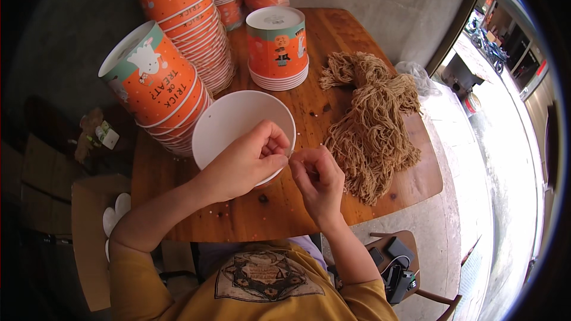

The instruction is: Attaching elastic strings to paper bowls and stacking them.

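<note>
A paper bucket (223, 120) with a white inside stands mouth-up on the table in front of me. My left hand (253, 157) reaches across its opening, fingers curled and pinched at the right side of the rim. Just right of that rim is my right hand (321, 181), with thumb and fingers pressed together close to the left fingertips. Whatever lies between the fingers is too small to make out. To the right, a bundle of tan twisted cords (375, 134) lies loose on the tabletop.
Upside-down orange buckets form a leaning stack (157, 77) at left, a taller stack (190, 18) behind it and a short stack (278, 47) at the back of the wooden table (285, 217). A cardboard box (89, 232) stands lower left; a stool (407, 244) holds dark devices lower right.
</note>
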`<move>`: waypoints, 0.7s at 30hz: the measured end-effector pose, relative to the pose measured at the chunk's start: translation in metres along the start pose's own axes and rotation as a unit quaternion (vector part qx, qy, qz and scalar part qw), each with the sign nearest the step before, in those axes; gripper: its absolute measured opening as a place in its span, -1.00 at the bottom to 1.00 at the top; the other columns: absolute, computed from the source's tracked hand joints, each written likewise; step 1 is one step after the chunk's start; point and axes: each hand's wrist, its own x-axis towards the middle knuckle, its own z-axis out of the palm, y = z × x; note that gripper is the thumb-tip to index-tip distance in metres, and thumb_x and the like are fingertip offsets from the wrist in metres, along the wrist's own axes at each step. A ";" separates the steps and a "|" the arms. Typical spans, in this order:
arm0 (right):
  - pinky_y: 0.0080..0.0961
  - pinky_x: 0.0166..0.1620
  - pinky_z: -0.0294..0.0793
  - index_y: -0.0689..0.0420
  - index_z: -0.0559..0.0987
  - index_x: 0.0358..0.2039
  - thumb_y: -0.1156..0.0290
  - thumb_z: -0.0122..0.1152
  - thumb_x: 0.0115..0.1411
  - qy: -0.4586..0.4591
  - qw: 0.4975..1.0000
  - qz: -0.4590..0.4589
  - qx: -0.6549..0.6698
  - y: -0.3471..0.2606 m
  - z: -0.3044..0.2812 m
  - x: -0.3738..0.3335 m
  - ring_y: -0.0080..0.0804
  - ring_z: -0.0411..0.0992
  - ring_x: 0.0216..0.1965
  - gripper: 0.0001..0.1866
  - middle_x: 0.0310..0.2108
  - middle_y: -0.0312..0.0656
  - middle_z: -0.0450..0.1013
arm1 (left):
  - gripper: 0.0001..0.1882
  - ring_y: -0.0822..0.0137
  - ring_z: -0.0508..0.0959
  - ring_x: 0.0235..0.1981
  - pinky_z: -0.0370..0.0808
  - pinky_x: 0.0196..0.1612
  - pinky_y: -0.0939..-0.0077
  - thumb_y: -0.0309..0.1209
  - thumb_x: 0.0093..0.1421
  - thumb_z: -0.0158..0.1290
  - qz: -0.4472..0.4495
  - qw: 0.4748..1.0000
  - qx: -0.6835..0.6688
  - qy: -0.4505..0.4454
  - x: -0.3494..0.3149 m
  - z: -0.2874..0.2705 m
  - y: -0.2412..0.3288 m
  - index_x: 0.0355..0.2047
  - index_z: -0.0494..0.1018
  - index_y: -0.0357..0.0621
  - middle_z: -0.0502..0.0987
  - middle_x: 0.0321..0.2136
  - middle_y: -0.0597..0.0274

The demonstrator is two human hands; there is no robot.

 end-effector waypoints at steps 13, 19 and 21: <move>-0.63 -0.46 0.40 0.20 0.51 -0.34 0.62 0.29 0.15 -0.004 0.999 0.031 0.019 0.010 0.003 -0.007 -0.55 0.42 -0.51 -0.88 -0.43 -0.23 0.41 | -0.96 0.18 0.47 -0.29 0.42 -0.17 0.40 -0.56 0.25 -0.03 0.135 0.946 0.292 0.039 -0.013 -0.006 0.001 -0.28 0.37 -0.24 0.40 -0.33 0.12; -0.67 -0.45 0.37 0.21 0.51 -0.35 0.63 0.28 0.15 0.000 0.996 0.059 0.064 0.009 0.003 -0.008 -0.62 0.38 -0.50 -0.89 -0.42 -0.25 0.40 | -0.94 0.29 0.47 -0.28 0.42 -0.14 0.45 -0.57 0.24 -0.03 0.115 0.954 0.277 0.031 -0.012 -0.009 0.000 -0.27 0.38 -0.23 0.41 -0.32 0.19; -0.70 -0.43 0.35 0.21 0.51 -0.34 0.63 0.27 0.16 -0.004 0.994 0.067 0.091 0.009 0.003 -0.008 -0.65 0.36 -0.49 -0.90 -0.42 -0.27 0.38 | -0.93 0.34 0.47 -0.28 0.43 -0.14 0.47 -0.56 0.25 -0.02 0.119 0.952 0.280 0.027 -0.011 -0.009 -0.001 -0.26 0.38 -0.23 0.41 -0.32 0.22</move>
